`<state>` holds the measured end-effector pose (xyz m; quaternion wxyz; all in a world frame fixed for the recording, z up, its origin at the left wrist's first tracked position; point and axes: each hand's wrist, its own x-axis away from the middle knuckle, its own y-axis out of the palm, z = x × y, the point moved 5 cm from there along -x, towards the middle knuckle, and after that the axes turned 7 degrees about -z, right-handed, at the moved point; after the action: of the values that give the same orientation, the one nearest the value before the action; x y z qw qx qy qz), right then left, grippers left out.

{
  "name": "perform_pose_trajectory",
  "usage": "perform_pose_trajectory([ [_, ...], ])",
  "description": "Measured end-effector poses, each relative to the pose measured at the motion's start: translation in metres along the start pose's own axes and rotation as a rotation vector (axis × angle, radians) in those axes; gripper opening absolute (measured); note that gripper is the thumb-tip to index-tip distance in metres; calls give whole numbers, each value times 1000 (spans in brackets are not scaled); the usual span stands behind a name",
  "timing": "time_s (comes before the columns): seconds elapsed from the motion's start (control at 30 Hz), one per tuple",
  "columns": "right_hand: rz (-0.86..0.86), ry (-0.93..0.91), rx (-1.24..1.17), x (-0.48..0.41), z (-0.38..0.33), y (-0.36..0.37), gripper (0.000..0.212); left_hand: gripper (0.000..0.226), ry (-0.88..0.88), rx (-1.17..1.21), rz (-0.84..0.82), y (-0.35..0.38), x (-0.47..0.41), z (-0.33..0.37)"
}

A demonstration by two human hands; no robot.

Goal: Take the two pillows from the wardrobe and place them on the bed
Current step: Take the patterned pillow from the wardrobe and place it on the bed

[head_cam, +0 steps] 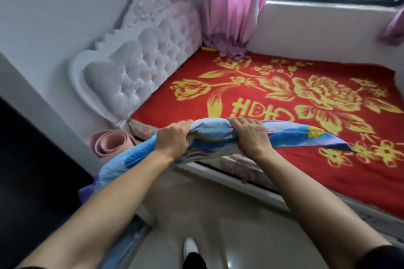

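Note:
A blue patterned pillow hangs in the air over the near edge of the bed, which is covered by a red blanket with yellow flowers. My left hand grips the pillow's top edge left of its middle. My right hand grips the same edge just to the right. The pillow's left end droops down behind my left forearm; its right end sticks out over the blanket. Only one pillow is in sight, and no wardrobe interior shows.
A white tufted headboard stands at the bed's left end. A rolled pink mat lies on the floor beside it. Pink curtains hang in the corner by the window. A dark panel fills the left edge. My white shoe is on the tiled floor.

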<state>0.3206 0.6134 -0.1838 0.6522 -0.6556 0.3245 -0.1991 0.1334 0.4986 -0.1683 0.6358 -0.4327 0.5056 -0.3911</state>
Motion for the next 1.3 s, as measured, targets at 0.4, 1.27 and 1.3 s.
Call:
perform_pose_trajectory([
  [0.4, 78, 49, 120, -206, 33, -30, 49, 36, 120, 50, 118, 5, -199, -97],
  [1.27, -24, -71, 2, -640, 113, 104, 48, 33, -144, 41, -24, 157, -537, -295],
  [1.3, -69, -62, 23, -655, 111, 110, 47, 36, -152, 63, -55, 168, -546, -307],
])
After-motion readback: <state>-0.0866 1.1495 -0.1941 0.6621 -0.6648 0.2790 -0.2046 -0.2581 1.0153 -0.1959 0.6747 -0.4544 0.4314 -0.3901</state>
